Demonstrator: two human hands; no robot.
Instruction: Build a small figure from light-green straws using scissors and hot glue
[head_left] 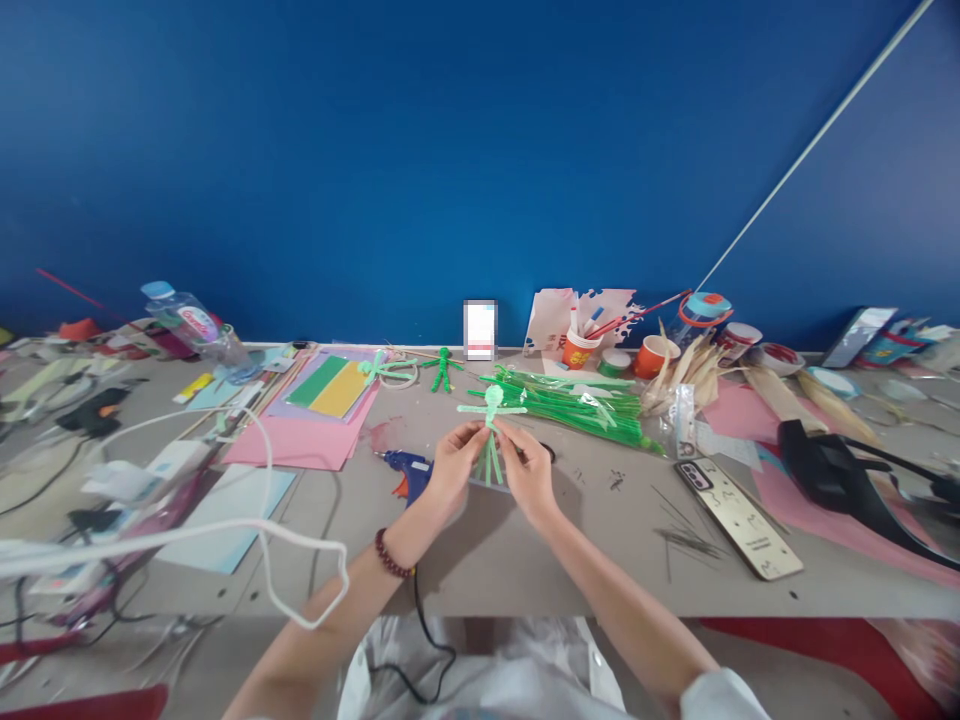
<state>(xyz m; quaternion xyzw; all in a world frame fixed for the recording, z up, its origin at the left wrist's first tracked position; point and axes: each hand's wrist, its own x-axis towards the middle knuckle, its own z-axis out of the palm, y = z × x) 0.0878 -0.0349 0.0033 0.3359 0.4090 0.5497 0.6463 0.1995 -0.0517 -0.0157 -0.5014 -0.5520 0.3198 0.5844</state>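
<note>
Between my two hands stands a light green pipe-cleaner figure (493,398) with a round head, arms stretched sideways and several strands hanging below. My left hand (454,462) pinches its body from the left. From the other side, the fingers of my right hand (527,468) close on it too. A blue hot glue gun (407,466) lies just left of my left hand, partly hidden by it. Behind the hands are a darker green pipe-cleaner figure (443,370) and another pale green one (382,368). A bundle of green pipe cleaners (577,405) in clear wrap lies behind my right hand.
A phone (739,518) and loose dark wires (688,542) lie on the right. Coloured sheets (300,440) and a white cable (266,530) occupy the left. Along the blue wall stand a bottle (191,320), a paper cup with pens (580,350) and a lit screen (480,330).
</note>
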